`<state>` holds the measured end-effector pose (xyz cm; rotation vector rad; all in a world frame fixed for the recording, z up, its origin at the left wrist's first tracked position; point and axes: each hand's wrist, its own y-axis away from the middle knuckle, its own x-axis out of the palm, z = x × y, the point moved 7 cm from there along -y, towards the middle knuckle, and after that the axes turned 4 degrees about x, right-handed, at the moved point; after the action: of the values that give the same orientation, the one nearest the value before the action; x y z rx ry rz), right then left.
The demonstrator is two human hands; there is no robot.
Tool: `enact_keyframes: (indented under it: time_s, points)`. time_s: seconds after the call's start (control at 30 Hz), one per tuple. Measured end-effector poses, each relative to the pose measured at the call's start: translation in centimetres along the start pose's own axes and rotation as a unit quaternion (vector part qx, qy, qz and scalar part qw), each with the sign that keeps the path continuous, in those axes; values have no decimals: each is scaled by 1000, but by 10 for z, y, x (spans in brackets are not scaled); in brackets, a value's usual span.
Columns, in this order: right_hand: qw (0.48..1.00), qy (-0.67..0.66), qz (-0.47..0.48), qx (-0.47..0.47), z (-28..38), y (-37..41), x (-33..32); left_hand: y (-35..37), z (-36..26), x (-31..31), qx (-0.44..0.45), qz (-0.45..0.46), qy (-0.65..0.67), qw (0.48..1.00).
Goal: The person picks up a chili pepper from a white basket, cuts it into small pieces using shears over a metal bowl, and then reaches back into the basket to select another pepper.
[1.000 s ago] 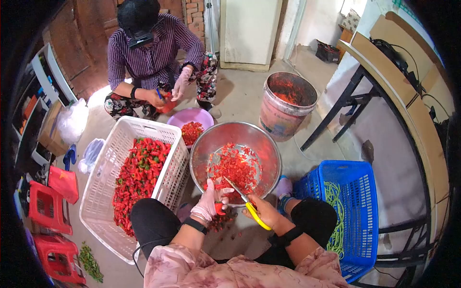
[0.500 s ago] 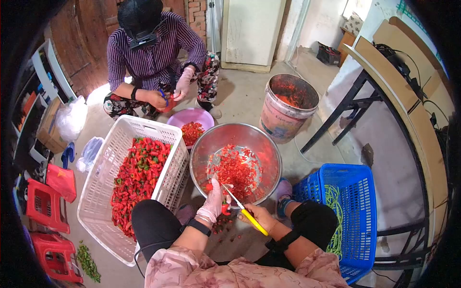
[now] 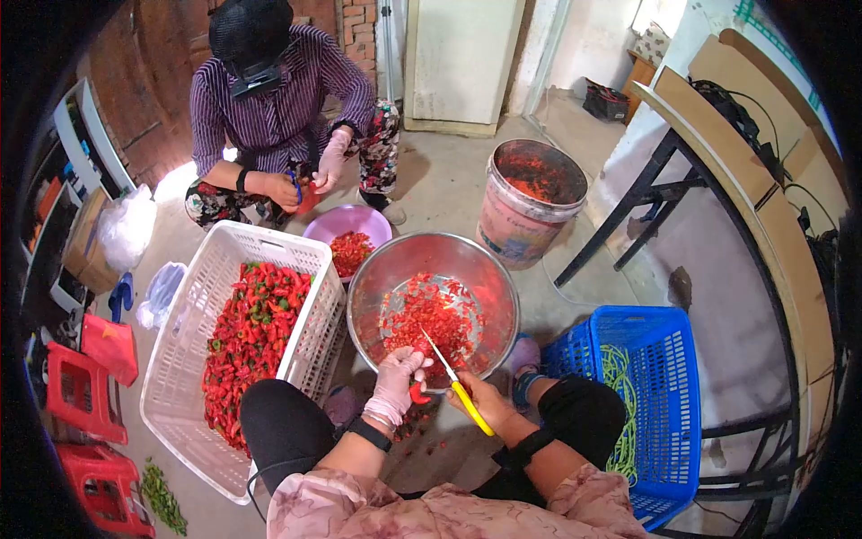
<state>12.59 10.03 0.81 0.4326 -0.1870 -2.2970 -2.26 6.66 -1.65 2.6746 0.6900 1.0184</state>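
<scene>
My left hand [image 3: 395, 382], in a thin clear glove, is closed around a red pepper [image 3: 418, 393] at the near rim of a wide steel bowl [image 3: 503, 278]. Yellow-handled scissors [image 3: 472, 410] are in my right hand [image 3: 489, 402], which wears no glove. Their blades point up and away over the rim, just right of my gloved fingers. Chopped red pepper [image 3: 431, 310] covers much of the bowl's bottom. My fingers hide part of the pepper.
A white crate [image 3: 193, 314] of whole red peppers stands left. Across from me a co-worker [image 3: 269, 108] holds blue-handled scissors beside a purple basin [image 3: 377, 225]. A stained bucket [image 3: 525, 220] stands behind right, a blue crate [image 3: 660, 395] right, red stools [image 3: 85, 386] far left.
The scissor blades have swung more upright and slightly away from my left hand. My left fingers have curled over the pepper. The whole view has shifted slightly.
</scene>
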Motion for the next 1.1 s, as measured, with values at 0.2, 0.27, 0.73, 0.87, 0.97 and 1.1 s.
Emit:
enact_keyframes:
  time_s: [0.2,0.27,0.73,0.87,0.97,1.1]
  points:
    - [996,64,-49,22,14,4,-6,5,4,13,-37,32,-40,998]
    - [996,70,-59,9,17,5,-10,6,2,11,-49,11,-60,997]
    - [992,117,-34,-29,1,-1,-13,5,2,8,-46,3,-17,999]
    - [988,153,-9,14,0,-2,-10,3,5,8,-44,13,-34,998]
    - [988,146,-38,16,4,-1,-14,3,8,12,-42,39,-20,998]
    - [990,134,-24,30,19,2,-18,3,14,11,-81,58,-6,995]
